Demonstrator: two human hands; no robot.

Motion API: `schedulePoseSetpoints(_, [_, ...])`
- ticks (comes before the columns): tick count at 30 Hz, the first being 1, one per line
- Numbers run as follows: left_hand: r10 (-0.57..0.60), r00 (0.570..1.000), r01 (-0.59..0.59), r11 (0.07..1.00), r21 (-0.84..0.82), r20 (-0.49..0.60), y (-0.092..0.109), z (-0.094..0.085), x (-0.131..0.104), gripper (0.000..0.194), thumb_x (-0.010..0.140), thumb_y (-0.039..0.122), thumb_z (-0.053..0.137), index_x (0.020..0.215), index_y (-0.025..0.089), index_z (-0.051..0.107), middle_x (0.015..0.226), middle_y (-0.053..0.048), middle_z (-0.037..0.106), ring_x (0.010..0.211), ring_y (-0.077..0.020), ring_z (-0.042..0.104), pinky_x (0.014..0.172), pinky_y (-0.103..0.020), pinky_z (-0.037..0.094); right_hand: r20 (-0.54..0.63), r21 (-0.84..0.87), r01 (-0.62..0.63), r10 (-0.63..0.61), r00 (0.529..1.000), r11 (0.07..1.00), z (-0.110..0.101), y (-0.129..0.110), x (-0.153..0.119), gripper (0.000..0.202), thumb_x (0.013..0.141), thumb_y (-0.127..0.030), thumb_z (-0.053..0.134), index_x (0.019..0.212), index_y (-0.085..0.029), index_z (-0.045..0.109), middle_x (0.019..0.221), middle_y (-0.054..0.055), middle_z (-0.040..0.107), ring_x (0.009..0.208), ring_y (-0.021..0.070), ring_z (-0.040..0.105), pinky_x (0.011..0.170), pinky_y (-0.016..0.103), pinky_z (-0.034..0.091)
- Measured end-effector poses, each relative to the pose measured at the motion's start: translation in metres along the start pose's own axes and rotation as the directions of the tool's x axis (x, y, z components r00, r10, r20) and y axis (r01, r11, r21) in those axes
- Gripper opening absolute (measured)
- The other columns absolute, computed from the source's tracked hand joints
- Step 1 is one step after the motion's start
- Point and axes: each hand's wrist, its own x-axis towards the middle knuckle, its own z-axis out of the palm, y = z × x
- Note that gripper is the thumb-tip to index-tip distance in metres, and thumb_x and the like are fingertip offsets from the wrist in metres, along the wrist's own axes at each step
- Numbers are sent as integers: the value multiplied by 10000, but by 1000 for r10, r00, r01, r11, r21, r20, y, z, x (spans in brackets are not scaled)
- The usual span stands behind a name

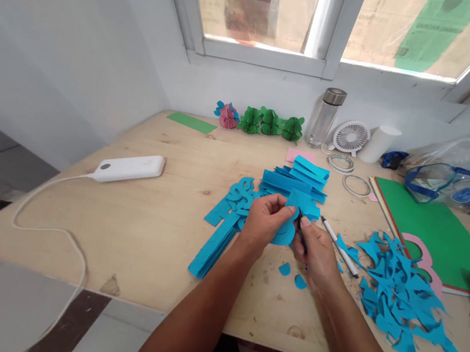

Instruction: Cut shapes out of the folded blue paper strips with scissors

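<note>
My left hand [264, 221] is closed on a piece of blue paper [283, 234] with rounded edges, thumb on top. My right hand [316, 249] is wrapped round dark-handled scissors [301, 234], whose blades meet the paper and are mostly hidden. Folded blue strips [290, 179] are stacked just beyond the hands. To the left of them lie curved blue cutouts [240, 193] and a long folded blue bundle [213, 250]. Two small blue scraps [285, 268] rest below the hands. A white pen [341, 249] lies right of my right hand.
Blue offcuts [398, 297] are heaped at the right, beside green sheets [444, 233]. Tape rolls [341, 163], a glass bottle [324, 119], a small fan [351, 137] and green paper ornaments [270, 122] stand at the back. A white power bank [129, 169] with a cable lies left.
</note>
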Motion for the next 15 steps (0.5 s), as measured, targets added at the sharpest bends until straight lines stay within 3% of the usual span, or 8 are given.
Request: schedulePoseSetpoints(15, [-18, 1000, 18, 1000, 16, 14, 0, 0, 0, 214, 629, 310, 692, 596, 157, 546, 565, 22, 552, 535, -94, 490, 537, -220, 413, 3, 7, -13, 13, 1000, 1000, 0, 0, 1, 497, 743, -623, 582, 526, -196, 453, 362, -67, 340, 349, 61, 210, 349, 212, 133])
